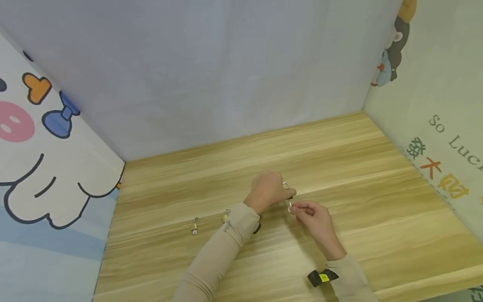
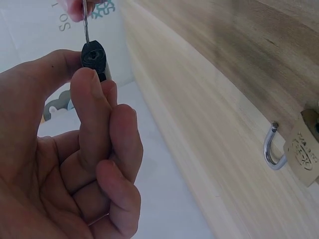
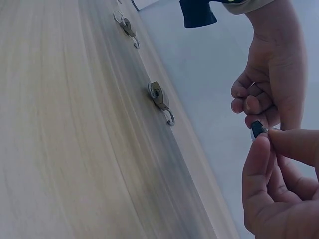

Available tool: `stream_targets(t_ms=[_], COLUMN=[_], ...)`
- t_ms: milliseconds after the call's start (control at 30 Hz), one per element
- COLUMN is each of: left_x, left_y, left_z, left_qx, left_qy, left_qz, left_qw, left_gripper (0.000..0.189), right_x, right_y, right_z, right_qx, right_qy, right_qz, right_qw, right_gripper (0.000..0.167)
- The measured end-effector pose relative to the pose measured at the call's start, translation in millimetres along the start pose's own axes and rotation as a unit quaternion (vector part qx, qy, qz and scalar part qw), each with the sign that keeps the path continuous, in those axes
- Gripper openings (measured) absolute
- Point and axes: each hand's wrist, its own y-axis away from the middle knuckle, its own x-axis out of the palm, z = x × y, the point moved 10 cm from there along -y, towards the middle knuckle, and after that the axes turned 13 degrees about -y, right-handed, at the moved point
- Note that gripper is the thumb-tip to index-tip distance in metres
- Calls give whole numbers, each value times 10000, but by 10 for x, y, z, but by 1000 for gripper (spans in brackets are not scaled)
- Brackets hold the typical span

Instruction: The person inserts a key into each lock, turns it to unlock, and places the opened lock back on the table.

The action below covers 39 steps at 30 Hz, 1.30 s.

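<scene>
My left hand (image 1: 267, 191) grips a small padlock with a black base (image 2: 93, 56), its keyhole facing the left wrist camera. The padlock's metal shackle (image 1: 286, 185) rises beyond the thumb in the head view. Just to the right, my right hand (image 1: 315, 218) pinches a thin silver key (image 2: 85, 22) between thumb and fingertips. The key's tip is at the edge of the black base; whether it touches cannot be told. In the right wrist view, the right hand's fingers (image 3: 256, 184) hide most of the key.
Two brass padlocks lie on the wooden table (image 1: 158, 188): one (image 1: 194, 226) farther left, another (image 1: 226, 217) beside the left sleeve. The nearer one's hooked shackle (image 2: 271, 149) stands unlatched. A grey wall (image 1: 211, 75) rises behind; printed panels stand at both sides.
</scene>
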Motion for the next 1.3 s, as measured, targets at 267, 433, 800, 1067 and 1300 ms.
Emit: stream_targets(t_ms=[267, 433, 800, 1067, 1300], left_x=[29, 29, 66, 49, 33], left_y=[8, 24, 37, 40, 40], left_z=[-2, 4, 44, 45, 92], left_qx=[46, 112, 79, 121, 11], left_qy=[17, 120, 264, 359, 295], left_qz=[-28, -130, 22, -67, -127], left_qw=[10000, 9998, 9996, 9993, 9995], left_gripper=[54, 53, 55, 54, 53], right_x=[35, 30, 55, 47, 145], right_y=[-65, -78, -80, -87, -88], right_z=[-56, -74, -80, -74, -136], right_qx=[2, 16, 11, -28, 199], right_qy=[-211, -304, -407, -635, -756], right_qz=[-114, -296, -522, -936, -689], right_qw=[9997, 9991, 9978, 9936, 9946], right_gripper=[18, 16, 16, 21, 26])
